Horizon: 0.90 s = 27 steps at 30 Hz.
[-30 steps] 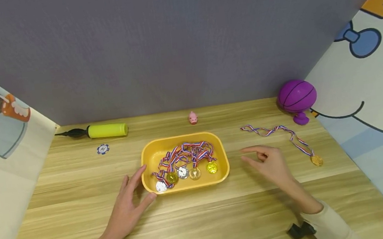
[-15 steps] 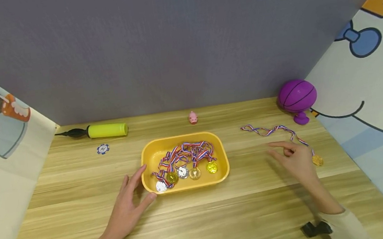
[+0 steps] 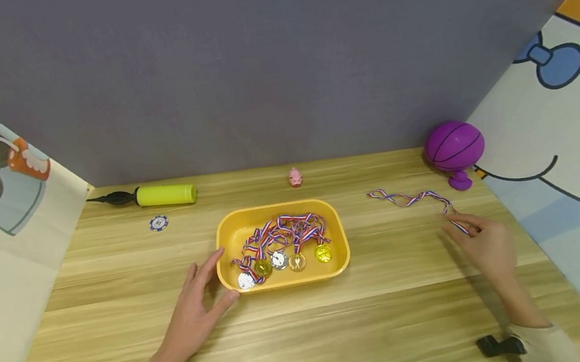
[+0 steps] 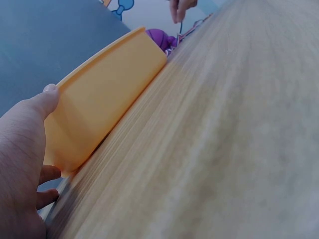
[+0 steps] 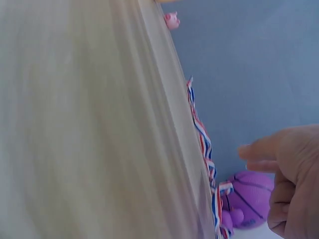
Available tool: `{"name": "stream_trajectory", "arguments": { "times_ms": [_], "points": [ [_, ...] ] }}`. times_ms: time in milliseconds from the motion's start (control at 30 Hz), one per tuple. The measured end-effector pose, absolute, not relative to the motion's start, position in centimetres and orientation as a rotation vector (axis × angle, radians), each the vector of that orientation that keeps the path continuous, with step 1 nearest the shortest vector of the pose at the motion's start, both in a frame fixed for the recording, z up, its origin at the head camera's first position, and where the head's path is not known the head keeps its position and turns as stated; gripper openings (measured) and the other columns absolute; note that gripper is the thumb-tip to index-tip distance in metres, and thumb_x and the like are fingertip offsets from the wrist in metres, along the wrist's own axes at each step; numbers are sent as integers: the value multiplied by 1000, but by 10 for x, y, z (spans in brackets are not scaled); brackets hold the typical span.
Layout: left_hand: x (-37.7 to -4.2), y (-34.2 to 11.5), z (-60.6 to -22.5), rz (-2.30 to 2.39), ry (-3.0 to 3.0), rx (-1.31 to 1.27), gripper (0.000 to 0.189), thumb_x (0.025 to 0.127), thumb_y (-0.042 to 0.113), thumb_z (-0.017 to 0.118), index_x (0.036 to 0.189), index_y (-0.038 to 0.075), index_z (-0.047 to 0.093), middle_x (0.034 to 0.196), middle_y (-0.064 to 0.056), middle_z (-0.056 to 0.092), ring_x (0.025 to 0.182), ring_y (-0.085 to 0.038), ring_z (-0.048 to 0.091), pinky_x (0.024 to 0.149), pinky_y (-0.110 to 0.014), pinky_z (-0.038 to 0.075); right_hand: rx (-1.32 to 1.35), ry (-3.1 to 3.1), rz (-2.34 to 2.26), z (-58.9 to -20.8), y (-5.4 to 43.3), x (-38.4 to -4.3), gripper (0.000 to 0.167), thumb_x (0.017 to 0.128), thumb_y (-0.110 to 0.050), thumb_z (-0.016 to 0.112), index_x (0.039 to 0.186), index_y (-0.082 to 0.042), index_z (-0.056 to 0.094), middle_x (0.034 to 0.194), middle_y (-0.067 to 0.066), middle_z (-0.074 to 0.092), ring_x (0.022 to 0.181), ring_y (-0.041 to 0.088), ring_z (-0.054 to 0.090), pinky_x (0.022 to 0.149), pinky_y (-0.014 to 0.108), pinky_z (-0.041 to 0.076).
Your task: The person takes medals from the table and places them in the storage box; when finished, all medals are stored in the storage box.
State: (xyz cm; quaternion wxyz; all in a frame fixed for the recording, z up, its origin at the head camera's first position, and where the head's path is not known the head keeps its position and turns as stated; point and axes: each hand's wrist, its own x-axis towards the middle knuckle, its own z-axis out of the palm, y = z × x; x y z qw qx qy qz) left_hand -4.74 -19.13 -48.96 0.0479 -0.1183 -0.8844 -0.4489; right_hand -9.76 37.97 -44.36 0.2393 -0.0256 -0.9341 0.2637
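A yellow plastic bin (image 3: 286, 285) stands mid-table, holding several medals with striped red, white and blue ribbons. My left hand (image 3: 192, 311) spreads around its near left corner, index finger and thumb touching the rim; the left wrist view shows the thumb (image 4: 50, 94) against its wall. At the right, my right hand (image 3: 486, 248) hovers over one loose medal's ribbon (image 3: 423, 195), which trails across the wood. That medal's disc is hidden beneath the hand. In the right wrist view, the index finger (image 5: 259, 148) is stretched out above the ribbon, with other fingers curled.
Along the back edge are a yellow hand pump (image 3: 165, 195), a pink pig figure (image 3: 295, 177) and a purple basketball (image 3: 454, 146). A small purple duck (image 3: 460, 180) stands before the ball. A poker chip (image 3: 158, 223) lies left of the bin.
My right hand has moved right, from beside the bin to above the loose medal, covering its disc. The left hand stays at the bin's corner. The head view has shifted slightly.
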Motion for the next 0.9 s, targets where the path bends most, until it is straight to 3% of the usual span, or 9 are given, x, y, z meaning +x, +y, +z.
{"name": "stream_trajectory", "arguments": {
  "times_ms": [300,633,900],
  "points": [
    [-48,-192,-491,-1374,-2690,-366,86,101,33,82,174,31,37,169,-17,51,155,-51,45,135,-73,9,-84,-2643,609,-450,412,-95,39,81,-13,99,117,-6,87,55,-9,35,49,-2,22,38,25,19],
    [-46,-192,-489,-1403,-2702,-336,85,102,34,81,174,33,37,170,-18,50,160,-59,31,130,-82,11,-182,-2917,675,-443,447,-83,63,96,-37,89,144,-1,71,62,-5,46,52,9,35,42,31,30],
    [-47,-191,-489,-1393,-2697,-347,86,101,34,82,174,33,37,169,-17,51,159,-56,35,132,-78,10,-282,-3116,692,-434,461,-77,63,101,-40,82,141,7,69,69,-1,55,61,16,45,53,34,39]
  ]
}}
